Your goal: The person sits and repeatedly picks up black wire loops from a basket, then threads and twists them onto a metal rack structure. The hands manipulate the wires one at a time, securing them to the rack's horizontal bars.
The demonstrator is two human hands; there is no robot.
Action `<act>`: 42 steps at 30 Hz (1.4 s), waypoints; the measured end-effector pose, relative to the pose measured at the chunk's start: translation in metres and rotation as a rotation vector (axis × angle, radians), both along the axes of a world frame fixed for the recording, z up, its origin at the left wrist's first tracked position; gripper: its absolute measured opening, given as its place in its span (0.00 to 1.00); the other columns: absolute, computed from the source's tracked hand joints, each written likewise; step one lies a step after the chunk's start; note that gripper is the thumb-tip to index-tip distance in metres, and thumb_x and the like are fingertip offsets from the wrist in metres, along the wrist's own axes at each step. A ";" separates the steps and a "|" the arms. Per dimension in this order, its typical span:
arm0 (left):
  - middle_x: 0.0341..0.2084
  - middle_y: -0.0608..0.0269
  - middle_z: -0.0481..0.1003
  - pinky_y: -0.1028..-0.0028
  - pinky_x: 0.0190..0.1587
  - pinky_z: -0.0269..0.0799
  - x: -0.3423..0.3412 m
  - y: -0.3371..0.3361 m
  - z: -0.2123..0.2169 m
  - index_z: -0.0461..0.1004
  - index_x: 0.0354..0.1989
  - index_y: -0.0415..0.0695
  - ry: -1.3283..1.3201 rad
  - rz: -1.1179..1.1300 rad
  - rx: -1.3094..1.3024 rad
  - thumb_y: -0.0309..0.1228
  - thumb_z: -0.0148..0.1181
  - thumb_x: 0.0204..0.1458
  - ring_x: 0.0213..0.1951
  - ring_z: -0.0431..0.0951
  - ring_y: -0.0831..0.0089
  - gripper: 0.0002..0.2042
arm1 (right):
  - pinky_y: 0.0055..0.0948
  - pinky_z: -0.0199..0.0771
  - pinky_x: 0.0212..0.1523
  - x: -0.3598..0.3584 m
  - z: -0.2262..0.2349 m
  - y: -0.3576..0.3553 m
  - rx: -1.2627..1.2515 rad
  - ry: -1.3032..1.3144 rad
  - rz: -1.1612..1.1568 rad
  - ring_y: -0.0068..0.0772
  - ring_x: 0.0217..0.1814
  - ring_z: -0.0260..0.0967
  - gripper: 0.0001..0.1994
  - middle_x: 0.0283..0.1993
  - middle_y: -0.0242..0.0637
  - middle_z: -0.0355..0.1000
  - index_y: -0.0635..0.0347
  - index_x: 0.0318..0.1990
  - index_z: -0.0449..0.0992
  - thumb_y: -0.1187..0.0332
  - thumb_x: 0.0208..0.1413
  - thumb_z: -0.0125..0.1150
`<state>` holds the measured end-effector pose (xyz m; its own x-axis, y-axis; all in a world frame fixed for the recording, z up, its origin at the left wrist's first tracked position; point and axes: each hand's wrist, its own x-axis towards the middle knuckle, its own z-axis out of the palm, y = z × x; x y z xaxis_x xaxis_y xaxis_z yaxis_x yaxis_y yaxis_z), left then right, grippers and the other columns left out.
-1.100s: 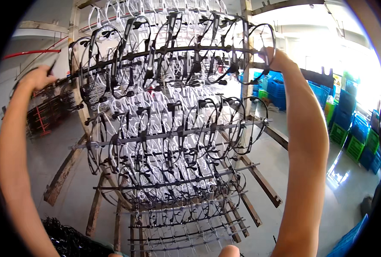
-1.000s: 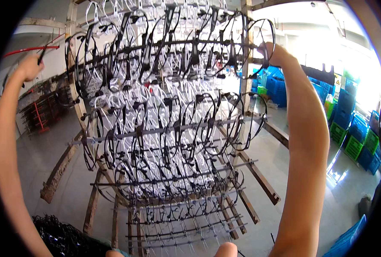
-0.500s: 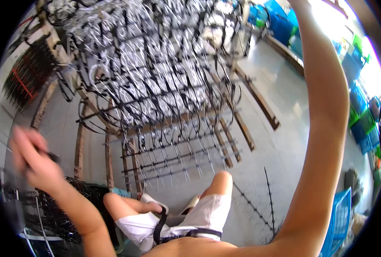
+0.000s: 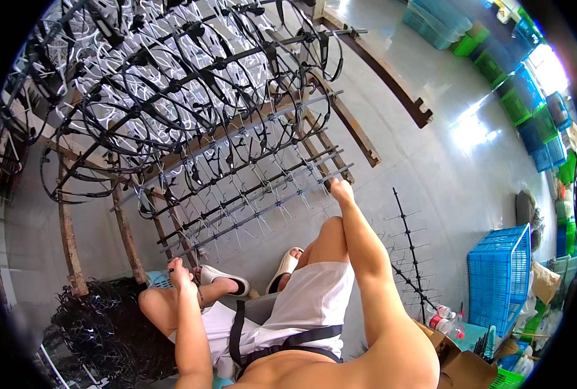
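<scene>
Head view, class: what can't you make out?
In the head view:
Rack, top: cut off by the upper edge.
Dark item at the left hand: too small to identify.
Right hand: contact with the lowest rod too small to tell.
Grey shape, lower left: blurred.

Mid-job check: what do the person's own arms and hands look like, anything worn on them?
The left hand and right hand show no gloves. The left forearm and right forearm are bare, without sleeves. A thin dark band, perhaps a bracelet, shows near the left hand; none shows near the right.
</scene>
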<state>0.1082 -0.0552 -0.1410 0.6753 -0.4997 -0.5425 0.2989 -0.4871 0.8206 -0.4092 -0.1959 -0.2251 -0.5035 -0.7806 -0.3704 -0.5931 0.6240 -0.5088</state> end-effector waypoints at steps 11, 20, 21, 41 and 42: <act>0.25 0.58 0.78 0.78 0.14 0.53 0.014 -0.012 -0.051 0.76 0.32 0.38 -0.081 -0.357 0.542 0.42 0.57 0.50 0.15 0.63 0.81 0.16 | 0.34 0.67 0.32 -0.003 -0.040 -0.040 0.040 -1.031 -0.729 0.29 0.29 0.65 0.08 0.27 0.31 0.67 0.53 0.33 0.71 0.60 0.58 0.56; 0.20 0.59 0.76 0.70 0.30 0.68 0.027 0.007 -0.040 0.75 0.29 0.35 -0.363 -0.492 0.342 0.26 0.56 0.50 0.22 0.73 0.72 0.06 | 0.38 0.70 0.39 0.000 0.003 -0.001 -0.124 -1.243 -0.816 0.32 0.34 0.67 0.06 0.36 0.36 0.71 0.58 0.41 0.67 0.67 0.61 0.50; 0.20 0.59 0.76 0.69 0.30 0.68 0.034 0.007 -0.041 0.75 0.29 0.35 -0.364 -0.510 0.350 0.26 0.56 0.50 0.23 0.73 0.72 0.06 | 0.37 0.70 0.39 0.001 0.009 0.006 -0.154 -1.254 -0.816 0.33 0.35 0.67 0.05 0.37 0.38 0.70 0.58 0.42 0.65 0.68 0.62 0.49; 0.16 0.76 0.64 0.76 0.22 0.54 0.040 0.014 -0.010 0.70 0.18 0.44 -0.255 -0.417 0.117 0.29 0.62 0.43 0.20 0.60 0.83 0.08 | 0.25 0.54 0.14 0.009 0.024 0.026 -0.233 -1.111 -0.852 0.26 0.17 0.56 0.11 0.20 0.35 0.63 0.63 0.27 0.71 0.67 0.59 0.52; 0.16 0.77 0.63 0.77 0.22 0.52 0.044 0.021 -0.003 0.69 0.18 0.46 -0.182 -0.394 0.138 0.30 0.63 0.43 0.20 0.59 0.84 0.08 | 0.24 0.53 0.14 0.016 0.039 0.032 -0.210 -1.096 -0.828 0.25 0.17 0.56 0.10 0.20 0.34 0.63 0.63 0.28 0.72 0.67 0.59 0.52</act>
<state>0.1526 -0.0347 -0.1442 0.5383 -0.6689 -0.5127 -0.0743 -0.6436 0.7617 -0.3935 -0.1637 -0.1861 -0.3735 -0.4904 -0.7874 0.6663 0.4487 -0.5955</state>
